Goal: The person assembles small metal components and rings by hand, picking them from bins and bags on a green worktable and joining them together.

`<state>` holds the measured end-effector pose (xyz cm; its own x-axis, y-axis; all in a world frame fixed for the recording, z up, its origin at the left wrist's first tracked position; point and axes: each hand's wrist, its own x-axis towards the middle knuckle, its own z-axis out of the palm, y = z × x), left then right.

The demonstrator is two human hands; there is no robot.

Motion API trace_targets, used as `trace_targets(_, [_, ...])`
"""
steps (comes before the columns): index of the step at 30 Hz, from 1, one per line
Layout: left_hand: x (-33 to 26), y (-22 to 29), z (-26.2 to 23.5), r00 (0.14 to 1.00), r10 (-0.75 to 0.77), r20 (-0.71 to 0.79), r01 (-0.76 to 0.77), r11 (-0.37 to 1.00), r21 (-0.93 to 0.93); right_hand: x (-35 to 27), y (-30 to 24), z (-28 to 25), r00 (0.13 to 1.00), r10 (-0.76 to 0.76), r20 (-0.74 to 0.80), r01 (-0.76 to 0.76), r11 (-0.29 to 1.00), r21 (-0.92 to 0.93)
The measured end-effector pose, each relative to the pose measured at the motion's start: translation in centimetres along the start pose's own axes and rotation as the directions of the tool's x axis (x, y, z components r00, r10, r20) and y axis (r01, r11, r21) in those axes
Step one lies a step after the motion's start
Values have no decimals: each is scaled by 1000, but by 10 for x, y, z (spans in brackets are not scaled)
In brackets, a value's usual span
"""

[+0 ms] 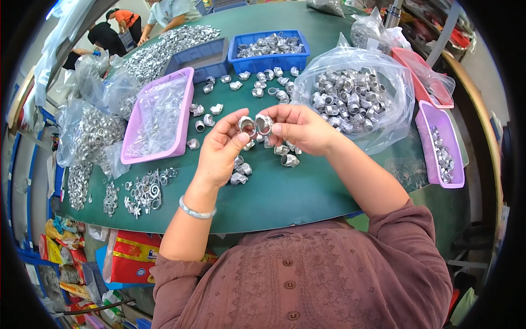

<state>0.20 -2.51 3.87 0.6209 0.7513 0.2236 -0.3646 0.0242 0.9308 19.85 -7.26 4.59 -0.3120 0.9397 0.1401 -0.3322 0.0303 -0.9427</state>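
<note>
Above the green table, my left hand point(223, 148) pinches a silver metal ring point(246, 125) between thumb and fingers. My right hand point(301, 129) grips a second silver ring point(264, 125), held side by side with the first, so close that I cannot tell whether they touch. Beneath and around my hands, loose silver rings point(290, 160) lie scattered. Beyond my right hand, a clear plastic bag point(402, 82) lies open with a heap of chunky silver rings point(350, 98) in it. A bangle circles my left wrist.
A pink tray point(186, 109) with clear plastic stands left of my hands, near bagged silver pieces point(98, 131). Blue bins point(241, 64) stand at the back beside a large pile of pieces point(170, 46). A lilac basket point(457, 164) sits at right. Other people work at the far left.
</note>
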Motion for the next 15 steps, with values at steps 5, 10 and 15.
trace_targets(5, [-12, 0, 9, 999, 29, 38, -30, 1000, 10, -17, -1, 9, 999, -22, 26, 22, 1000, 3])
trace_targets(10, [-20, 7, 17, 992, 88, 91, -103, 980, 172, -28, -2, 10, 1000, -15, 23, 14, 999, 42])
trace_targets(15, [-24, 13, 19, 974, 57, 219, -146, 899, 413, -36, -2, 15, 997, 75, 30, -80, 972, 222])
